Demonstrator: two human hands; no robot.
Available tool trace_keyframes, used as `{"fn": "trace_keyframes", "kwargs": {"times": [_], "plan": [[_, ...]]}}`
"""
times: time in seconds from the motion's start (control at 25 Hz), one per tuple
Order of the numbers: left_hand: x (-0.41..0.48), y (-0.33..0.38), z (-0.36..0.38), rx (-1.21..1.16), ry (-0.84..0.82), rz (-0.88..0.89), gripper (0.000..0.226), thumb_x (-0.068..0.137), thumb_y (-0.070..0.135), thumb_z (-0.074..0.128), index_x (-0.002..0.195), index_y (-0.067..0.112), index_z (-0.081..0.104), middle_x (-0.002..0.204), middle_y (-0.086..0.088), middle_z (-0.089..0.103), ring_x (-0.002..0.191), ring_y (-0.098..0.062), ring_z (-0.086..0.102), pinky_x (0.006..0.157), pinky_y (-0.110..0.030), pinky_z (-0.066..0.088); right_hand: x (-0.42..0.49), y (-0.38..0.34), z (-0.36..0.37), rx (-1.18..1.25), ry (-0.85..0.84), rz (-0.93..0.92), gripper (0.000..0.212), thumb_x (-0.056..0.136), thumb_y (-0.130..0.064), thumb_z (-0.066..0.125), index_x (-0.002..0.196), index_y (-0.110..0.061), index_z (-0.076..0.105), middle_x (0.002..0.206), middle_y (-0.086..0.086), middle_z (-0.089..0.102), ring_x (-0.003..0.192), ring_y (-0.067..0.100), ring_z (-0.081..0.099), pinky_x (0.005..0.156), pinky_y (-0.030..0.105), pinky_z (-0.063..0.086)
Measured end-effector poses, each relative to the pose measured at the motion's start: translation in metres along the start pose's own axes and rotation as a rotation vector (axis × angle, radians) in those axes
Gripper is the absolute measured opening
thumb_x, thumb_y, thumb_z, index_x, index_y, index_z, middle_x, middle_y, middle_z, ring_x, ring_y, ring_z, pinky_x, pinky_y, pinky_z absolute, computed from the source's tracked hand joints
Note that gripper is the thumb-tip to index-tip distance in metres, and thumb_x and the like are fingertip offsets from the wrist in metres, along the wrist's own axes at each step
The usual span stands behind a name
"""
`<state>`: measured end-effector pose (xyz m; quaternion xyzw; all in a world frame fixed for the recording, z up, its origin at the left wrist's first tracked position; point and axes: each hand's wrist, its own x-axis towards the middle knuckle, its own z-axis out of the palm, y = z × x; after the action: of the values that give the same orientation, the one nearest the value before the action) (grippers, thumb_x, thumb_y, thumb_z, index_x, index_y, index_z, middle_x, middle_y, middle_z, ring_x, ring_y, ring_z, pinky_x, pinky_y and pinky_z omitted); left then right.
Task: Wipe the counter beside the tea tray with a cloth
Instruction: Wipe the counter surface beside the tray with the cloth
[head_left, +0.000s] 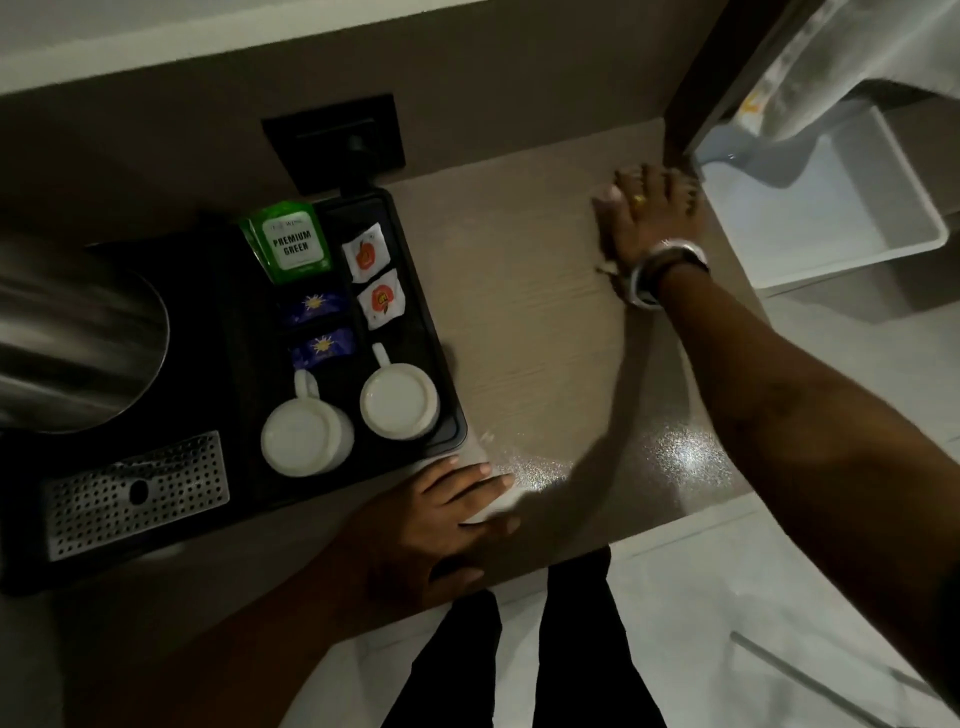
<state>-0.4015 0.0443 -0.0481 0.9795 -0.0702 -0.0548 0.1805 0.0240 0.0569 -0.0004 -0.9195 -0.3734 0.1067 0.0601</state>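
Note:
The brown wood-grain counter (530, 322) lies to the right of the black tea tray (448, 384). My right hand (649, 213) reaches to the counter's far right corner. It presses flat on a pale cloth (605, 199), which shows only at my fingertips and beside my wrist. My left hand (441, 519) rests flat on the counter's front edge, fingers apart, just off the tray's near right corner. It holds nothing that I can make out. A pale glare spot sits under its fingertips.
The tray holds two upturned white cups (306, 434) (399, 399), a green tea packet (293, 244) and sachets. A steel kettle (67, 332) and a perforated drip grate (137, 493) sit further left. A black wall socket (335, 140) is behind. A white bin (831, 208) stands past the counter's right end.

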Motion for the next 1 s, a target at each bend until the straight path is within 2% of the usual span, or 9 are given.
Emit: {"fn": "trace_keyframes", "kwargs": {"times": [0.12,0.28,0.4,0.52,0.6,0.68,0.8,0.88,1.0], "plan": [[0.002,-0.002,0.002,-0.037,0.035,0.014,0.066,0.101,0.053,0.054,0.16,0.028,0.04,0.173,-0.009,0.02,0.159,-0.031,0.016,0.126,-0.052,0.014,0.022,-0.075,0.018,-0.062,-0.073,-0.183,0.06,0.105,-0.056,0.026,0.161,-0.035,0.027,0.173,0.001,0.016,0.159,0.031,0.009,0.127,0.055,0.002],[0.002,0.0,-0.007,0.011,0.027,0.009,0.068,0.099,0.053,0.057,0.159,0.029,0.038,0.172,-0.009,0.022,0.157,-0.032,0.021,0.127,-0.049,0.011,-0.053,-0.123,0.037,-0.084,-0.174,-0.538,0.055,0.107,-0.05,0.023,0.161,-0.037,0.025,0.172,-0.003,0.017,0.16,0.025,0.008,0.128,0.052,0.001],[0.003,0.004,-0.013,-0.009,0.03,-0.004,0.065,0.099,0.052,0.06,0.158,0.03,0.043,0.17,-0.009,0.028,0.156,-0.031,0.025,0.127,-0.047,0.011,-0.149,-0.082,0.046,-0.141,-0.256,-0.656,0.058,0.106,-0.049,0.02,0.162,-0.036,0.023,0.172,-0.003,0.016,0.161,0.025,0.007,0.128,0.054,0.004],[0.003,0.005,-0.01,0.046,0.028,-0.011,0.061,0.1,0.056,0.054,0.156,0.031,0.047,0.168,-0.01,0.033,0.154,-0.031,0.029,0.127,-0.046,0.011,-0.247,-0.014,0.047,-0.123,-0.24,-0.61,0.058,0.102,-0.051,0.03,0.155,-0.033,0.042,0.167,0.001,0.032,0.155,0.032,0.029,0.123,0.056,0.019],[0.003,0.003,-0.008,0.03,0.045,-0.013,0.062,0.1,0.056,0.054,0.156,0.03,0.045,0.168,-0.01,0.032,0.155,-0.033,0.028,0.126,-0.048,0.015,-0.28,0.015,0.041,-0.164,-0.269,-0.594,0.056,0.101,-0.05,0.032,0.152,-0.033,0.047,0.165,0.001,0.035,0.151,0.034,0.037,0.12,0.054,0.019],[0.002,0.003,-0.007,0.015,0.043,-0.02,0.064,0.099,0.055,0.056,0.157,0.03,0.044,0.168,-0.011,0.031,0.155,-0.034,0.028,0.126,-0.05,0.016,-0.278,0.014,0.038,-0.151,-0.303,-0.588,0.055,0.101,-0.047,0.03,0.152,-0.035,0.046,0.165,0.0,0.036,0.151,0.032,0.036,0.12,0.051,0.015],[0.003,0.003,-0.004,0.016,0.05,-0.021,0.064,0.1,0.055,0.054,0.158,0.03,0.043,0.169,-0.012,0.03,0.155,-0.035,0.027,0.125,-0.053,0.019,-0.235,-0.024,0.039,-0.097,-0.3,-0.588,0.057,0.102,-0.049,0.023,0.157,-0.04,0.037,0.169,-0.005,0.027,0.158,0.026,0.02,0.125,0.053,0.009],[0.002,0.003,-0.002,-0.008,0.057,-0.019,0.063,0.102,0.056,0.051,0.159,0.031,0.041,0.171,-0.01,0.026,0.156,-0.034,0.024,0.125,-0.053,0.019,-0.185,-0.057,0.043,-0.088,-0.27,-0.601,0.055,0.105,-0.047,0.023,0.159,-0.039,0.031,0.17,-0.005,0.024,0.159,0.025,0.015,0.126,0.054,0.009],[0.002,0.002,-0.001,0.03,0.041,0.008,0.064,0.102,0.056,0.05,0.16,0.029,0.04,0.17,-0.011,0.026,0.156,-0.034,0.024,0.127,-0.051,0.012,-0.082,-0.091,0.043,-0.101,-0.187,-0.57,0.053,0.106,-0.047,0.025,0.159,-0.039,0.031,0.17,-0.003,0.025,0.158,0.026,0.017,0.127,0.051,0.011]]}}
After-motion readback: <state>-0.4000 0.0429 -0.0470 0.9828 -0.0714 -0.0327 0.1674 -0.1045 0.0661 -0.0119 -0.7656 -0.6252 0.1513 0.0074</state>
